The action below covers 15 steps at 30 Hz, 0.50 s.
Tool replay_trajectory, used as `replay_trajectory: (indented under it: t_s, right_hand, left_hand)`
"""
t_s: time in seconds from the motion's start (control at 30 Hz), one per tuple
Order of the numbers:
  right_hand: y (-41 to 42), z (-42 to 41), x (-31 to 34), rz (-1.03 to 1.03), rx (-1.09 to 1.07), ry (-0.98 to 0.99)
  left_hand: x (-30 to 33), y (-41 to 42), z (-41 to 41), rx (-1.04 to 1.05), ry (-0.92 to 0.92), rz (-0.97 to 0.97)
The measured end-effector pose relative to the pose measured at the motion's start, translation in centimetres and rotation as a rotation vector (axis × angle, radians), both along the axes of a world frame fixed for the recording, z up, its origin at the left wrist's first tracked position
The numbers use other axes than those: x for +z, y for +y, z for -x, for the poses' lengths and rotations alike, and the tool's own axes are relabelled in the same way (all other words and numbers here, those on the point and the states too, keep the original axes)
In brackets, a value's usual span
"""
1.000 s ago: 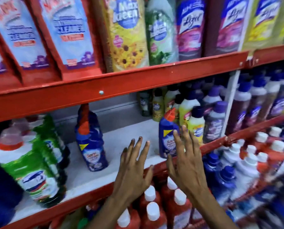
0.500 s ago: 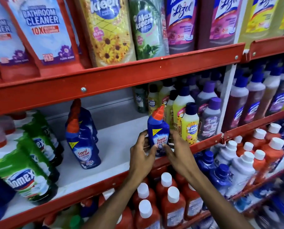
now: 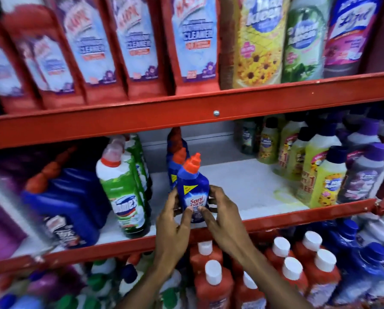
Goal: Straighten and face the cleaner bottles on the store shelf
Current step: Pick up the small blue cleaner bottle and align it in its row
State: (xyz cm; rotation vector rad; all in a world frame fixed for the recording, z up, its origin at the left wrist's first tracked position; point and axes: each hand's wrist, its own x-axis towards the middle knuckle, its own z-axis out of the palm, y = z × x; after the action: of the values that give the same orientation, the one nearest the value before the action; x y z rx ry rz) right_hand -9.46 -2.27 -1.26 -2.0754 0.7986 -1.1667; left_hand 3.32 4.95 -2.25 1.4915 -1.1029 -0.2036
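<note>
A blue Sani Fresh bottle [image 3: 193,186] with an orange cap stands upright on the white middle shelf [image 3: 242,186], label facing me. My left hand [image 3: 174,221] grips its lower left side and my right hand [image 3: 220,212] grips its lower right side. Directly behind it stand two more blue Sani Fresh bottles [image 3: 175,161] in a row running to the back. Green Domex bottles [image 3: 125,186] stand just to the left.
Yellow and purple Max Kleen bottles [image 3: 320,175] fill the shelf's right end. A large blue bottle [image 3: 66,204] sits at the left. Red bathroom cleaner bottles [image 3: 142,45] line the shelf above, red white-capped bottles [image 3: 213,284] the shelf below. Red shelf lip [image 3: 276,221] runs along the front.
Both hands closed on the blue bottle and carried it left along the shelf, from beside the yellow bottles to the front of the other blue Sani Fresh bottles.
</note>
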Motion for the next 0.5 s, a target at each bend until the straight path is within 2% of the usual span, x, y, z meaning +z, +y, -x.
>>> replay_trajectory:
  t_s: [0.33,0.5]
  right_hand:
    - [0.4,-2.6,-2.1,-0.029,0.001,0.036]
    - [0.4,-2.7,-2.5,-0.299,0.033,-0.139]
  left_hand:
    - [-1.1,1.1,-2.2,0.029,-0.113,-0.051]
    - [-1.3,1.2,-1.9,-0.005,0.059,-0.085]
